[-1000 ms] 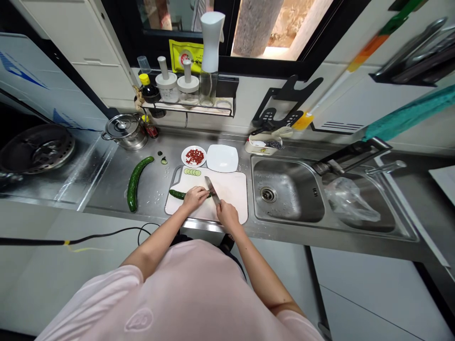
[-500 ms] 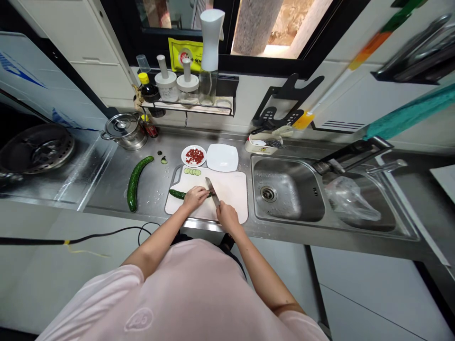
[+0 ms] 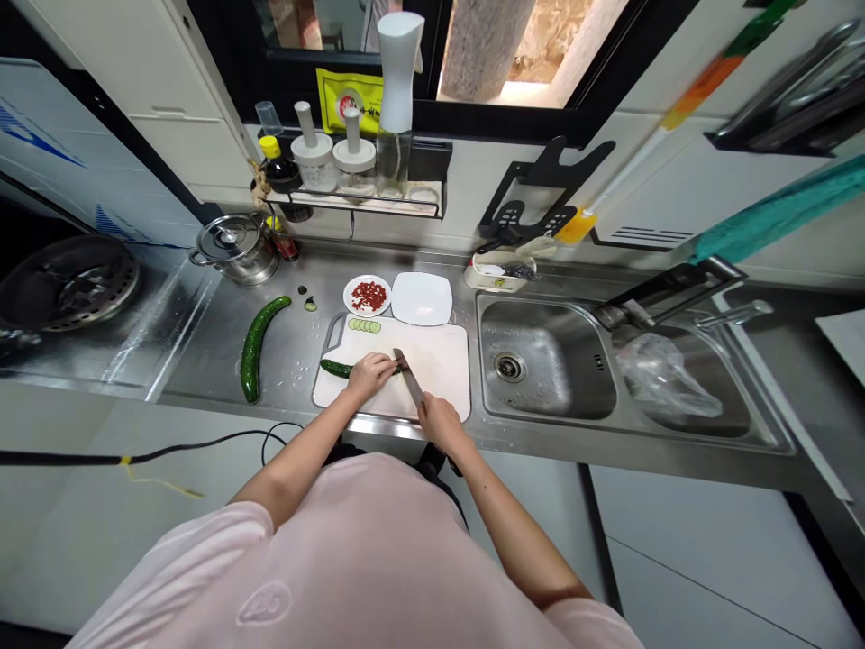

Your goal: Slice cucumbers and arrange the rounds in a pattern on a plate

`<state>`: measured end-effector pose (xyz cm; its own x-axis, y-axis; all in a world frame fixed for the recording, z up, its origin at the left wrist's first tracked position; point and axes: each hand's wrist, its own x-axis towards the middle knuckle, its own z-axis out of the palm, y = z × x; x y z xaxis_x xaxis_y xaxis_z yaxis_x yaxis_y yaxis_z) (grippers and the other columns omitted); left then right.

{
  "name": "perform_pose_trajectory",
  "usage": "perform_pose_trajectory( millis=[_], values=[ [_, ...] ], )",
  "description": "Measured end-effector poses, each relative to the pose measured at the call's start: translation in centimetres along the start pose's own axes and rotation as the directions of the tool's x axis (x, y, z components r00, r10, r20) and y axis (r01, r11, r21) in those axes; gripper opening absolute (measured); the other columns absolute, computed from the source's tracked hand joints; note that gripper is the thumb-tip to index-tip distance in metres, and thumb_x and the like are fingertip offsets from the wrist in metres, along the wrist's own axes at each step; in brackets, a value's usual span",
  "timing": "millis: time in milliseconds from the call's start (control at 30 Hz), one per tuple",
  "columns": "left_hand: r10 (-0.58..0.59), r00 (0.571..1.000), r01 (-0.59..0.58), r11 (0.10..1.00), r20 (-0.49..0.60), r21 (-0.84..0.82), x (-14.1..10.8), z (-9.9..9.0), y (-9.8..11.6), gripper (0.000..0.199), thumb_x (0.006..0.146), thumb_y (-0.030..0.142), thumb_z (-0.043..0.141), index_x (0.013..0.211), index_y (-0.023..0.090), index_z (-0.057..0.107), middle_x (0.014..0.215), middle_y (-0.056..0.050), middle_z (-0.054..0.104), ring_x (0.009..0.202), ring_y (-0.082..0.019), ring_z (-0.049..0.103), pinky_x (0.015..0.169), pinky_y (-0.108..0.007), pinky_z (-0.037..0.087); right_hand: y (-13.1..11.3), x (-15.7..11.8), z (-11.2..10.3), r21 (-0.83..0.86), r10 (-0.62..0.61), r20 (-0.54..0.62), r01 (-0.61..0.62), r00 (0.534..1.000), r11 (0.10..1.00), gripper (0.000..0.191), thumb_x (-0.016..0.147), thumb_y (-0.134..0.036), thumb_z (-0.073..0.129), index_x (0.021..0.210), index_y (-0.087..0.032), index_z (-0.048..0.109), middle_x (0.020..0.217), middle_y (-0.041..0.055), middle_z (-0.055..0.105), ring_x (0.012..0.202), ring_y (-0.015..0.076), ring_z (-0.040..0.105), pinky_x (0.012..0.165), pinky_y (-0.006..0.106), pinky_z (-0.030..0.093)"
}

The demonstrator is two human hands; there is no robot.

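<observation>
left hand (image 3: 369,377): grip curled down on cucumber (image 3: 336,368), lying left-right on cutting board (image 3: 436,356) | right hand (image 3: 441,424): grip shut on kitchen knife (image 3: 409,380), blade at cucumber's right end

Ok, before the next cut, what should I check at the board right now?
1. Left hand holding the cucumber piece on the board: ok.
2. Right hand gripping the kitchen knife: ok, its handle is inside the hand.
3. Blade clear of the left fingertips: cannot tell, they sit very close from this view.
4. Cutting board lying flat on the steel counter: ok.
5. Cucumber slices away from the blade: ok, they lie in a row at the board's far edge.
</observation>
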<state>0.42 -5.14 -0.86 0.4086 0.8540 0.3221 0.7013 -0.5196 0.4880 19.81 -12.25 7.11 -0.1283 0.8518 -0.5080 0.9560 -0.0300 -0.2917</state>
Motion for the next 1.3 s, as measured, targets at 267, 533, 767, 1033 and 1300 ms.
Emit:
perform_pose_trajectory(
  millis=[267,533,767,1033,1300],
  values=[
    [-0.014,1.000,0.014,1.000,0.001,-0.008,0.2,0.0,0.0,0.024,0.091,0.033,0.048,0.096,0.024,0.070,0.092,-0.005,0.065,0.088,-0.016,0.057,0.078,-0.029,0.048,-0.5,0.3,-0.5,0.013,0.003,0.012,-0.004,1.000,1.000,0.024,0.091,-0.021,0.038,0.103,-0.015,0.058,0.095,0.0134,0.067,0.087,0.0218,0.063,0.067,0.026,0.036],
    [-0.013,1.000,0.013,1.000,-0.015,-0.004,0.1,0.2,0.0,0.024,0.091,0.033,0.048,0.096,0.024,0.070,0.091,-0.005,0.066,0.086,-0.015,0.058,0.078,-0.029,0.048,-0.8,1.1,-0.4,0.008,-0.016,-0.009,0.016,1.000,1.000,0.023,0.090,-0.020,0.039,0.102,-0.014,0.058,0.096,0.0141,0.067,0.089,0.0224,0.063,0.068,0.026,0.037],
    [-0.007,1.000,0.007,1.000,-0.021,0.000,0.1,0.2,-0.1,0.023,0.091,0.032,0.049,0.097,0.024,0.069,0.091,-0.005,0.066,0.086,-0.015,0.058,0.078,-0.029,0.048,-1.3,2.0,-0.1,-0.007,0.010,-0.015,-0.010,1.000,1.000,0.022,0.091,-0.020,0.040,0.105,-0.015,0.058,0.096,0.0138,0.067,0.090,0.0219,0.064,0.070,0.026,0.039],
    [-0.004,1.000,0.004,1.000,-0.021,-0.012,0.1,0.4,-0.2,0.022,0.091,0.032,0.049,0.096,0.024,0.069,0.092,-0.004,0.066,0.088,-0.015,0.057,0.078,-0.029,0.047,-2.2,2.9,-0.1,-0.009,0.016,-0.043,-0.016,0.999,1.000,0.024,0.091,-0.018,0.038,0.104,-0.013,0.058,0.096,0.0141,0.067,0.090,0.0219,0.064,0.072,0.027,0.040],
    [-0.010,1.000,0.010,1.000,-0.012,-0.021,0.0,0.3,-0.1,0.022,0.091,0.032,0.049,0.096,0.024,0.069,0.092,-0.005,0.066,0.088,-0.015,0.058,0.079,-0.029,0.048,-1.5,2.0,0.5,-0.018,0.005,-0.022,-0.006,1.000,1.000,0.023,0.091,-0.019,0.038,0.103,-0.013,0.058,0.094,0.0139,0.067,0.088,0.0225,0.064,0.069,0.027,0.040]
  ],
)
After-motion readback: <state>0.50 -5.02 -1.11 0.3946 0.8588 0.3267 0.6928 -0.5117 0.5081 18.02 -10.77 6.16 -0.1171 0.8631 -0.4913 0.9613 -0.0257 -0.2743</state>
